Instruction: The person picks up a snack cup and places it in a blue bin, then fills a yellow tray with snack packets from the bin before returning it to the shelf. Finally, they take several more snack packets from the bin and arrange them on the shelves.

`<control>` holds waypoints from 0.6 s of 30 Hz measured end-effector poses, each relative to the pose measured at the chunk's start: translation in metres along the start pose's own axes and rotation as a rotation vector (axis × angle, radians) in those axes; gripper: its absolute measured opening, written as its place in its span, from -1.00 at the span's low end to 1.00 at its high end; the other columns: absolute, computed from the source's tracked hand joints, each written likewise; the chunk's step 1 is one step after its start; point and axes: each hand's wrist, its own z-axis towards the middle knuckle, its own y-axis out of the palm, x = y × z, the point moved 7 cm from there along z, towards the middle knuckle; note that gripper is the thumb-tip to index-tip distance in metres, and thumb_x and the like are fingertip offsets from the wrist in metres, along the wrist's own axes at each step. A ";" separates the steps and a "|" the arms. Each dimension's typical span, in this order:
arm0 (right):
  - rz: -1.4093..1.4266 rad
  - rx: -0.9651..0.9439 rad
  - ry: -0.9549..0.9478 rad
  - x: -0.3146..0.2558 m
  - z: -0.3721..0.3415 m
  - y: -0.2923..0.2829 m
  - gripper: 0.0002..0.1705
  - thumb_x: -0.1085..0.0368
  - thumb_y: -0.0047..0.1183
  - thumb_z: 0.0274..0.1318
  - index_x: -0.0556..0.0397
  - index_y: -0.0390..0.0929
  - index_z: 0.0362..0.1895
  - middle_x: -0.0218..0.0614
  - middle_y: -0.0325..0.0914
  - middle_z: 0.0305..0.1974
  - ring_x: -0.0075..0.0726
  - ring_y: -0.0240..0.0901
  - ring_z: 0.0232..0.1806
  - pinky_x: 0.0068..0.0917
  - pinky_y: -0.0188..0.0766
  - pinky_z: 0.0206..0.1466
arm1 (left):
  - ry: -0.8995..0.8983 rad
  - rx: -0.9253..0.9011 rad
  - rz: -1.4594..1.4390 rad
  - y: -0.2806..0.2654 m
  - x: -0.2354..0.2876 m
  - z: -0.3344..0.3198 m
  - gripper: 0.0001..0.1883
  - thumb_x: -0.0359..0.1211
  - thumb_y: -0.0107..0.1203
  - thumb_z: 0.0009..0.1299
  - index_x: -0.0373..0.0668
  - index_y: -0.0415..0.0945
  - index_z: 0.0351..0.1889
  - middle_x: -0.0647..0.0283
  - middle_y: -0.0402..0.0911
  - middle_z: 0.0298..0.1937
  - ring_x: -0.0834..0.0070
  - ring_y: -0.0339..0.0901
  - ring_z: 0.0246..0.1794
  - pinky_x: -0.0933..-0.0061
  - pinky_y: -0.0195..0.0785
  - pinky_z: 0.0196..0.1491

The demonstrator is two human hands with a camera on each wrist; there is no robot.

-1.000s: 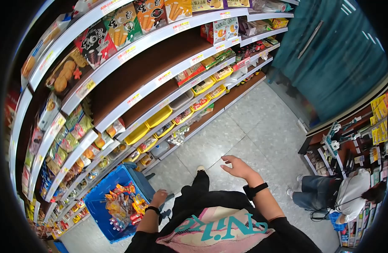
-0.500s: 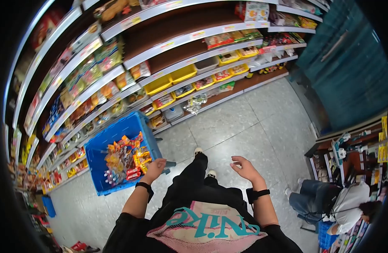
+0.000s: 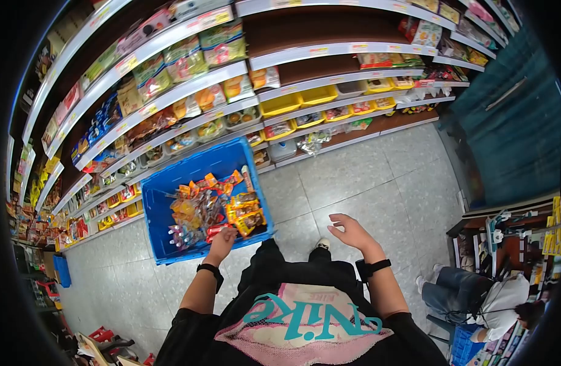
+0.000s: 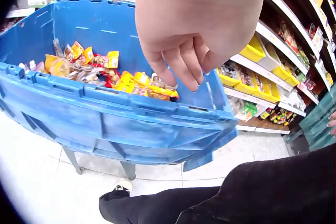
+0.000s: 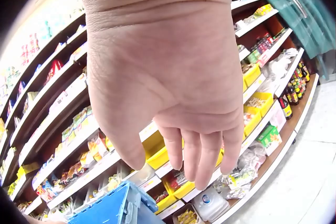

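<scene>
A blue plastic crate [image 3: 161, 235] stands in front of the shelves, raised on legs in the left wrist view. Inside it lie packaged snacks, among them orange and yellow packets [image 3: 244, 213] and a red packet [image 3: 214, 230]. My left hand [image 3: 222, 245] hangs at the crate's near rim, overlapping the red packet in the head view. Its fingers [image 4: 184, 66] droop loosely and hold nothing. My right hand [image 3: 349, 233] is out over the floor, right of the crate. In the right wrist view its fingers [image 5: 194, 155] are relaxed, with nothing in them.
Long shelves [image 3: 329, 46] of packaged food curve along the far side, with yellow bins [image 3: 280, 105] low down. A teal curtain [image 3: 512, 134] hangs at the right. Another person [image 3: 475, 293] is at the shelving on the lower right. Grey tiled floor [image 3: 353, 177] runs between.
The view has swung left and closer to the crate, which now sits nearer my body. My left hand has come to its near rim. My right hand still hangs relaxed.
</scene>
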 end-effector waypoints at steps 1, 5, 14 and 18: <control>-0.003 -0.013 0.007 -0.007 0.008 0.016 -0.43 0.13 0.13 0.15 0.24 0.40 0.14 -0.03 0.47 0.10 -0.13 0.50 0.05 -0.32 0.41 0.10 | -0.014 0.000 -0.007 -0.012 -0.001 -0.010 -0.76 -0.47 -0.01 0.42 -0.35 0.46 0.00 0.09 0.61 -0.02 0.45 0.56 0.01 0.48 0.40 0.09; -0.009 -0.169 -0.001 -0.045 0.049 0.091 -0.40 0.09 0.13 0.13 0.21 0.39 0.16 0.04 0.44 0.12 -0.05 0.49 0.06 -0.28 0.42 0.10 | -0.004 0.081 0.140 -0.064 -0.022 -0.033 -0.80 -0.43 0.07 0.34 -0.23 0.56 -0.11 0.08 0.66 -0.15 0.27 0.62 -0.11 0.36 0.46 -0.07; -0.305 -0.340 -0.004 -0.065 0.084 0.197 -0.24 0.05 0.10 0.06 0.16 0.25 0.29 0.23 0.23 0.26 0.17 0.07 0.38 -0.20 0.16 0.35 | -0.064 0.127 0.474 -0.129 -0.087 -0.058 -0.74 -0.18 0.02 0.38 -0.06 0.60 -0.12 0.03 0.62 -0.13 0.06 0.53 -0.05 0.14 0.37 0.03; -0.351 -0.363 0.035 -0.058 0.083 0.205 -0.22 0.00 0.12 0.03 0.17 0.29 0.28 0.20 0.22 0.28 0.14 0.03 0.40 -0.22 0.11 0.39 | -0.156 0.090 0.407 -0.128 -0.101 -0.061 -0.71 -0.13 -0.01 0.40 -0.08 0.59 -0.11 0.01 0.61 -0.12 0.04 0.54 -0.06 0.12 0.35 0.04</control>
